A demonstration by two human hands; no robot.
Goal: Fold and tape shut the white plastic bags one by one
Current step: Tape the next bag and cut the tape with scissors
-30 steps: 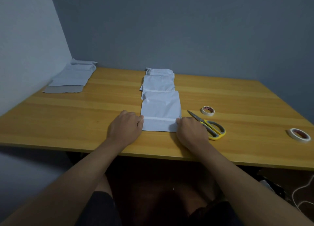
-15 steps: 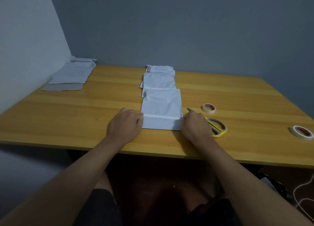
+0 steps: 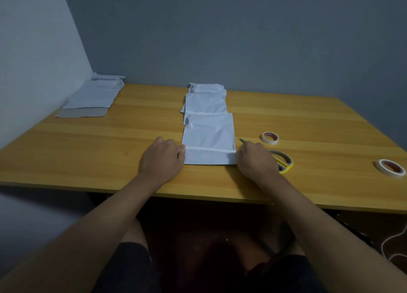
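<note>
Bare table [image 3: 110,151] left of the bags — scissors [image 3: 283,160], tape roll [image 3: 270,137] crowd the right.

One head-worn wide-angle camera looks forward and down, close over the wooden table [image 3: 308,121].

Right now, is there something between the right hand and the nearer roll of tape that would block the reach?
Partly. The yellow scissors lie just right of the right hand, with the blade tip pointing toward the nearer tape roll. The roll sits beyond them on bare table; a reach over the blades looks unobstructed.
</note>
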